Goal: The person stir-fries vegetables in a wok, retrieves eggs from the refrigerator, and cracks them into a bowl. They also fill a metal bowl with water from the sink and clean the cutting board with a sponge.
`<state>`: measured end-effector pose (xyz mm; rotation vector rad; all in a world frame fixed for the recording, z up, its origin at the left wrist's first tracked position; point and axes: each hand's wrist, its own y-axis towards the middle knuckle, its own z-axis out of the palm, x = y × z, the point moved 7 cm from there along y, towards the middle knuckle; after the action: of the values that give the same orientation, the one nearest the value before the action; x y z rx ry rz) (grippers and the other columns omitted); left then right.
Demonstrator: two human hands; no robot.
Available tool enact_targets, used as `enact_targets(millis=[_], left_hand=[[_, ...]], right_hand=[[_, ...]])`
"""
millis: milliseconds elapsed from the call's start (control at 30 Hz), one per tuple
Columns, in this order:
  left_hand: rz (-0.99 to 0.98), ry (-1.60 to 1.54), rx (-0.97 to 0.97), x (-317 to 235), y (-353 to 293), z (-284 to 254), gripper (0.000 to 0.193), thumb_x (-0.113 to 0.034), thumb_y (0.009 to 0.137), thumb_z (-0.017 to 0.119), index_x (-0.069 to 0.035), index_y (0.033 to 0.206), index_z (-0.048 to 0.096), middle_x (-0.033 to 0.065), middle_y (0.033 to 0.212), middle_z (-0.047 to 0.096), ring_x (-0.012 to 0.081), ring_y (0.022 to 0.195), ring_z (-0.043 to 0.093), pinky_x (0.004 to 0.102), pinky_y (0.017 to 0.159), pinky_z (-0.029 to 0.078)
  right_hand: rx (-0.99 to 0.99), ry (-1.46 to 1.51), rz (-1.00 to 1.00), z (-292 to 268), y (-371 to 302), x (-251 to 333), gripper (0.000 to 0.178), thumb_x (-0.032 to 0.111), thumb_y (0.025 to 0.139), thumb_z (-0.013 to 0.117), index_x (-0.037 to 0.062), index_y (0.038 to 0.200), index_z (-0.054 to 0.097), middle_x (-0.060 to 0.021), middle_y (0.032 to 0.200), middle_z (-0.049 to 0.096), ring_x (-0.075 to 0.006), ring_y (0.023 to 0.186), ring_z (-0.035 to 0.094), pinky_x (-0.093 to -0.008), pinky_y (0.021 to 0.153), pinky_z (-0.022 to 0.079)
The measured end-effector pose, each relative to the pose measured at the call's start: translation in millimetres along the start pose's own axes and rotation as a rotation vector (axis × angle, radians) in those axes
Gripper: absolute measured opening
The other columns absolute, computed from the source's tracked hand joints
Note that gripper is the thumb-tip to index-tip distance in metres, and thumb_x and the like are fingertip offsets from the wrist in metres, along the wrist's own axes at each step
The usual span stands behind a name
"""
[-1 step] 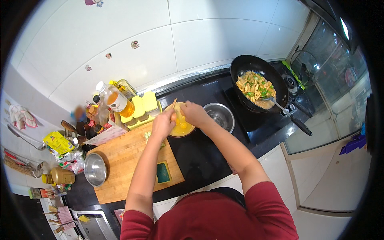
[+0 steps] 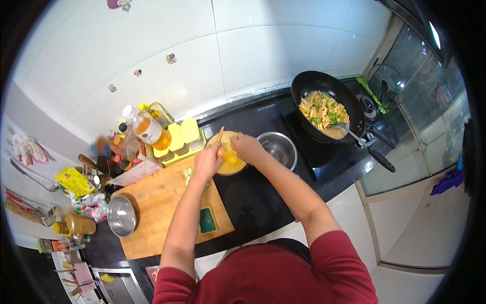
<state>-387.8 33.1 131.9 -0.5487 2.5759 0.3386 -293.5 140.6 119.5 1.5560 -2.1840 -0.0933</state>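
Note:
My left hand and my right hand meet over a yellow bowl of beaten egg on the black counter. Together they hold a brown egg just above the bowl, with fingers from both hands on its shell. A pair of wooden chopsticks leans on the bowl's far rim. To the bowl's right stands an empty steel bowl.
A black wok of stir-fried food with a spatula sits on the stove at the right. A wooden cutting board with a green square lies to the left, beside a small steel bowl, an oil bottle and yellow seasoning boxes.

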Motion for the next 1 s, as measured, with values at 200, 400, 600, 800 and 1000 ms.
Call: enact_targets(millis=[200,400,600,800,1000], left_hand=[[-0.082,-0.679,-0.209,2.7,-20.1,5.8,0.033,-0.002,0.081,0.067,-0.005,0.112,0.058,0.0098,0.091,0.066,0.0163,0.075,0.062,0.0277,0.068,0.049],[-0.004,-0.917,-0.119,-5.5,-25.1,33.0,0.037,0.001,0.088,0.063,-0.003,0.124,0.057,0.0016,0.098,0.065,0.0039,0.078,0.055,0.0189,0.069,0.045],[0.024,-0.609,-0.189,1.1,-41.1,22.6,0.041,-0.009,0.083,0.071,-0.007,0.123,0.063,0.0066,0.108,0.065,0.0154,0.092,0.056,0.0288,0.085,0.047],[0.009,-0.567,-0.106,6.6,-53.5,14.2,0.044,-0.009,0.082,0.073,-0.008,0.125,0.063,0.0064,0.101,0.063,0.013,0.086,0.057,0.0266,0.076,0.049],[-0.156,-0.791,-0.023,47.6,-75.7,25.0,0.055,-0.004,0.084,0.071,-0.005,0.136,0.051,0.0045,0.1,0.058,0.0086,0.08,0.056,0.0213,0.063,0.047]], right_hand=[[-0.085,0.571,0.292,-1.6,-17.8,-8.1,0.035,0.014,0.085,0.064,0.0059,0.119,0.057,-0.0134,0.098,0.063,-0.0266,0.084,0.065,-0.0384,0.07,0.055],[0.161,1.825,0.709,59.0,-60.3,9.2,0.036,0.018,0.092,0.061,0.0042,0.125,0.056,-0.0061,0.109,0.065,-0.0165,0.091,0.065,-0.0302,0.081,0.054],[0.041,2.017,0.558,53.3,-60.5,18.5,0.033,0.013,0.09,0.057,0.0035,0.122,0.058,-0.0059,0.109,0.064,-0.0169,0.097,0.062,-0.0325,0.085,0.051],[0.009,1.994,0.632,63.3,-67.0,25.9,0.036,0.014,0.093,0.054,0.0,0.126,0.056,-0.0101,0.114,0.063,-0.0204,0.101,0.062,-0.0355,0.087,0.051],[-0.066,1.969,0.685,66.9,-72.8,47.9,0.037,0.012,0.094,0.051,-0.0015,0.128,0.053,-0.0138,0.117,0.061,-0.0232,0.102,0.062,-0.0378,0.087,0.052]])
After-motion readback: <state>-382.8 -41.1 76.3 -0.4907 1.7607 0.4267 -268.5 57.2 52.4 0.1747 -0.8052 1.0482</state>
